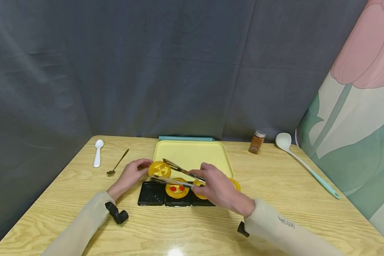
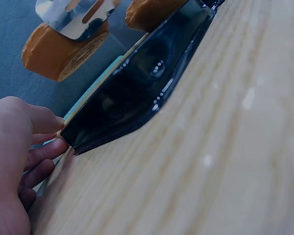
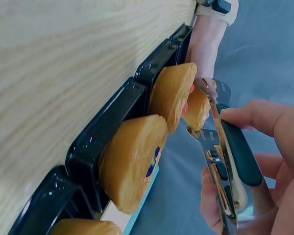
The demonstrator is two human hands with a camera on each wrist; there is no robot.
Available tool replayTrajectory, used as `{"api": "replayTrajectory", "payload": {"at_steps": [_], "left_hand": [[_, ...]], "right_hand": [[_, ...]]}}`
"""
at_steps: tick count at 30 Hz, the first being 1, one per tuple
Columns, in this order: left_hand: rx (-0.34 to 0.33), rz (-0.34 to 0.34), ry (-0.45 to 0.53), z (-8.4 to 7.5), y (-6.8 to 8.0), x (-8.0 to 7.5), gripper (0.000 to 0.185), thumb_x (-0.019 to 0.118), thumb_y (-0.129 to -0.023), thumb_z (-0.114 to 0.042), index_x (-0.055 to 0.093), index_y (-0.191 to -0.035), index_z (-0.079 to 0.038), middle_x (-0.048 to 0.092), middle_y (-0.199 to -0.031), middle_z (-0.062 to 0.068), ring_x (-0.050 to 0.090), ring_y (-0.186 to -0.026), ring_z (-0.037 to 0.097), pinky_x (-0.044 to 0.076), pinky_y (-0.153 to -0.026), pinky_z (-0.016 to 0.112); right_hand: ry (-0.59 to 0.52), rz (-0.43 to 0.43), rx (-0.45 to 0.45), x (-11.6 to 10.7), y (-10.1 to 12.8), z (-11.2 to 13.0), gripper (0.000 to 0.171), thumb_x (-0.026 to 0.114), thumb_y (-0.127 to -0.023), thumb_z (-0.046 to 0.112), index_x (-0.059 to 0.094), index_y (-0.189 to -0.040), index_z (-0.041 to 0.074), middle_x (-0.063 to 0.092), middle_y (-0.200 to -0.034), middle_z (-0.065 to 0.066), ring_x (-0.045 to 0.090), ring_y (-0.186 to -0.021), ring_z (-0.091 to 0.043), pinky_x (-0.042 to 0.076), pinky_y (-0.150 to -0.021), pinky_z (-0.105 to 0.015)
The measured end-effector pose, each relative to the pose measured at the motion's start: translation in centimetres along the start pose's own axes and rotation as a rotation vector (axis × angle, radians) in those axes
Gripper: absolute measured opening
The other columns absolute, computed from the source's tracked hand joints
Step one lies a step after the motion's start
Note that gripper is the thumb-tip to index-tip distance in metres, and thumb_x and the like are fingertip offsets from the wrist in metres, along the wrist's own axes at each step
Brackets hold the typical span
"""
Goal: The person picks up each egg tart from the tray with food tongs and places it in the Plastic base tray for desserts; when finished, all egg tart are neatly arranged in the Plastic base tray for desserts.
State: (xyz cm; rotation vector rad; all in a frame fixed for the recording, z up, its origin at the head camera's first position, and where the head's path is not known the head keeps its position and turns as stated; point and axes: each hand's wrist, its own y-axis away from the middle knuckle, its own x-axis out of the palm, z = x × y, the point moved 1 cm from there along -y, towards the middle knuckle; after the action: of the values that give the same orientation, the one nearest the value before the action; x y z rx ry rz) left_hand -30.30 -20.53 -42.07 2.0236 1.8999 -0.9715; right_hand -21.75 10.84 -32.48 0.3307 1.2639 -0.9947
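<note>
My right hand (image 1: pixel 219 186) grips metal tongs (image 3: pixel 240 152) with dark green handles. Between the tong ends a round tart (image 1: pixel 160 169) with yellow fruit pieces hangs above the left part of a black compartmented tray (image 1: pixel 151 193). In the left wrist view this tart (image 2: pixel 54 56) is clear of the tray. My left hand (image 1: pixel 132 176) pinches the tray's far-left corner between thumb and fingers. The tray's leftmost compartment holds nothing. Beside it sits a tart with red topping (image 1: pixel 177 190); further right, a tart with blue berries (image 3: pixel 132 161) is partly behind my right hand.
A pale yellow tray (image 1: pixel 192 153) lies behind the black one, with a teal strip (image 1: pixel 186 138) at the back edge. At left are a white spoon (image 1: pixel 97 153) and a small dark spoon (image 1: pixel 117 163). At right stand a spice jar (image 1: pixel 256 142) and a long ladle (image 1: pixel 307 167).
</note>
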Motion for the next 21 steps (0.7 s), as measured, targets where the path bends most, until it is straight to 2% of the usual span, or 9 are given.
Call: {"api": "replayTrajectory", "payload": {"at_steps": [8,14,21], "left_hand": [[-0.007,-0.001,0.005,-0.17,0.04,-0.02,0.029,0.066,-0.099,-0.012,0.068,-0.126,-0.002,0.069,-0.111,0.010,0.064,-0.101,0.027,0.048,-0.092,0.047],[0.008,-0.003,0.011,-0.07,0.06,-0.03,0.030,0.068,-0.098,-0.014,0.069,-0.125,-0.003,0.070,-0.110,0.009,0.065,-0.100,0.026,0.048,-0.091,0.046],[0.018,0.011,0.026,0.06,0.08,-0.10,0.032,0.069,-0.098,-0.015,0.068,-0.127,-0.003,0.069,-0.109,0.008,0.064,-0.100,0.025,0.049,-0.089,0.044]], "right_hand": [[-0.023,0.020,-0.077,0.21,0.36,0.37,0.044,0.078,-0.087,0.016,0.071,-0.129,0.010,0.044,-0.078,-0.001,0.036,-0.066,-0.012,0.030,-0.056,-0.024],[-0.011,0.052,-0.090,0.32,0.53,0.64,0.044,0.078,-0.086,0.020,0.071,-0.129,0.012,0.045,-0.078,-0.001,0.036,-0.065,-0.011,0.028,-0.055,-0.022],[-0.019,0.086,-0.105,0.49,0.68,0.82,0.045,0.077,-0.088,0.020,0.070,-0.131,0.010,0.038,-0.077,0.003,0.034,-0.065,-0.011,0.027,-0.055,-0.021]]}}
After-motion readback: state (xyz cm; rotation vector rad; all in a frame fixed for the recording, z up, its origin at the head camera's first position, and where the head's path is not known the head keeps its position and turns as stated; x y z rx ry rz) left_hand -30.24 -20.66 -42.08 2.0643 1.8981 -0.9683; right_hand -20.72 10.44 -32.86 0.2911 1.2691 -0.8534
